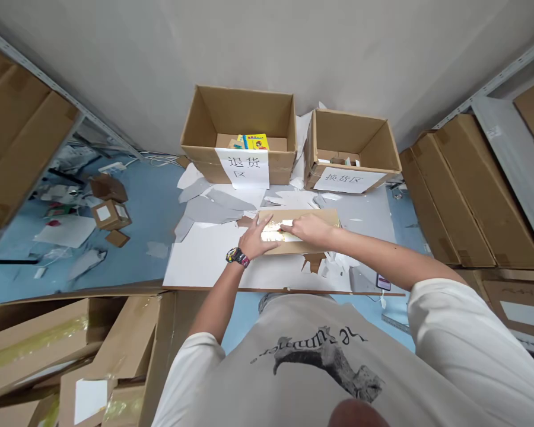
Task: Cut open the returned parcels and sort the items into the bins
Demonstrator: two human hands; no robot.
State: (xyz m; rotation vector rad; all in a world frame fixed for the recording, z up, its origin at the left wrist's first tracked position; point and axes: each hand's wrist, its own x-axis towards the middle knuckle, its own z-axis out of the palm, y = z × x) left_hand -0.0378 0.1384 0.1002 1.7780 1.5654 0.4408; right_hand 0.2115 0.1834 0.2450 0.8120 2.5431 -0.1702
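Note:
A long closed cardboard box (330, 218) lies flat on the table, with shiny tape and a white label (289, 236) along its top. My left hand (254, 238) rests at the box's left end, thumb and fingers spread across its top; a dark watch (237, 257) is on that wrist. From the right, my right hand (310, 230) reaches over the box, its fingers curled and the index finger pointing at the taped middle. Whether anything small is in those curled fingers is hidden. Torn paper and cardboard scraps (314, 262) lie in front of the box.
Two open cartons stand behind: a larger one (196, 155) with a yellow packet (256, 141) inside, and a smaller one (309, 172). Grey paper scraps (218, 198) cover the table's back left. A phone (383, 281) sits at the front right edge. A big carton of boxes (160, 344) stands lower left.

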